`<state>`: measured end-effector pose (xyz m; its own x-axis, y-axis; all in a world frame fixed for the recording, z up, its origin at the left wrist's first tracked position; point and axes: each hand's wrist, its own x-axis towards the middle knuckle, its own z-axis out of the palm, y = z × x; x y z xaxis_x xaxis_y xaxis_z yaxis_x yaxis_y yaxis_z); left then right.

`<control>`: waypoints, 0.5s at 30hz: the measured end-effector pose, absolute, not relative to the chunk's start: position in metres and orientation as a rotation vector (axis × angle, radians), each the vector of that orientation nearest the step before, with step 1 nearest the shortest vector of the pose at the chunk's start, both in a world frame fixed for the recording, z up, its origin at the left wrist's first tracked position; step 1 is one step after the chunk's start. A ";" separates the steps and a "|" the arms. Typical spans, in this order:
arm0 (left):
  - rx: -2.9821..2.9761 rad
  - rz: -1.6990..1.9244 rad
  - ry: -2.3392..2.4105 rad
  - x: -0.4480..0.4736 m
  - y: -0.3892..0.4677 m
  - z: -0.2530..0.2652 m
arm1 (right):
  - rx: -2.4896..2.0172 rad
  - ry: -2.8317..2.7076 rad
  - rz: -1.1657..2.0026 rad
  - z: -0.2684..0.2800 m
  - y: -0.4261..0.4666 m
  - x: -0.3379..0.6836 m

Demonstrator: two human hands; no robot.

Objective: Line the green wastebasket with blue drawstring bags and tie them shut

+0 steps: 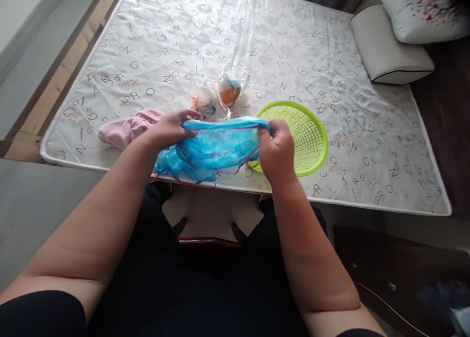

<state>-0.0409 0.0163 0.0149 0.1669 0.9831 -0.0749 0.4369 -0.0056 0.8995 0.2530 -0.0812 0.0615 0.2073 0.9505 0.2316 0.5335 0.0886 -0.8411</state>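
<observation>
A thin blue plastic bag (223, 146) with red drawstrings is stretched between my hands over the near edge of the mattress. My left hand (174, 128) grips its left end, fingers partly hidden by the bag. On the other side my right hand (275, 144) is closed on the bag's upper right corner. More crumpled blue plastic hangs below the left hand. Behind the right hand lies a lime-green plastic basket (316, 131), partly covered by hand and bag. A pink cloth (128, 126) rests beside my left wrist.
Two knotted plastic bags, one white and orange (229, 90), the other whitish with orange (203, 102), lie just beyond the blue bag. The letter-printed mattress (154, 48) spans the view. A white cushion (391, 46) and a floral pillow (426, 14) sit at far right.
</observation>
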 end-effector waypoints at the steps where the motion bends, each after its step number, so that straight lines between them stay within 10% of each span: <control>1: 1.610 0.827 1.481 -0.038 0.017 0.011 | -1.579 -1.364 0.581 0.064 -0.079 0.257; 15: 1.032 1.057 0.960 0.048 -0.014 0.056 | -1.227 -1.105 0.435 0.124 -0.075 0.308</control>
<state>0.0478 -0.0142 0.0557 0.2180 0.9689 -0.1168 -0.2095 0.1634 0.9641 0.3083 -0.0751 0.1239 0.4504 0.7806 0.4333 0.2765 0.3396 -0.8990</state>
